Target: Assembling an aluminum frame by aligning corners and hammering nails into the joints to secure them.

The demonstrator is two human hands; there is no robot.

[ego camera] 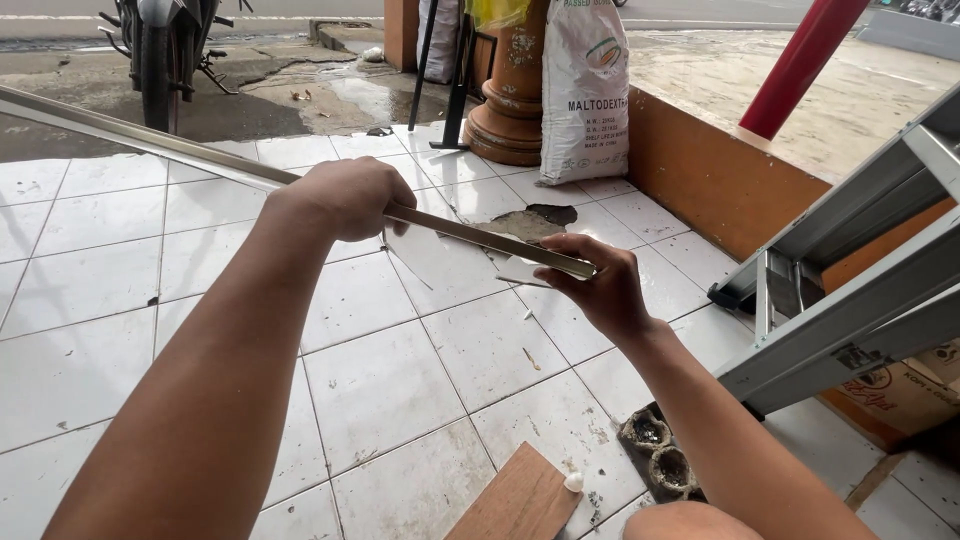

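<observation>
I've got 2 hands on the metal strip [300, 185], held level above the white tiled floor [380, 370]; left hand [345, 197] fisted tight around it mid-length; right hand [592, 285] pinching its near end between thumb and fingers; aluminium ladder [850, 290] close on the right.

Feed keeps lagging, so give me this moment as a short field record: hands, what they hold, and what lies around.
left hand: fist closed around the metal strip, partway along it
right hand: pinching the strip's near end
strip: long, thin, running up-left out of view
floor: white tiles, one broken patch
nearby: aluminium ladder at right, white sack, wooden board, motorcycle
</observation>
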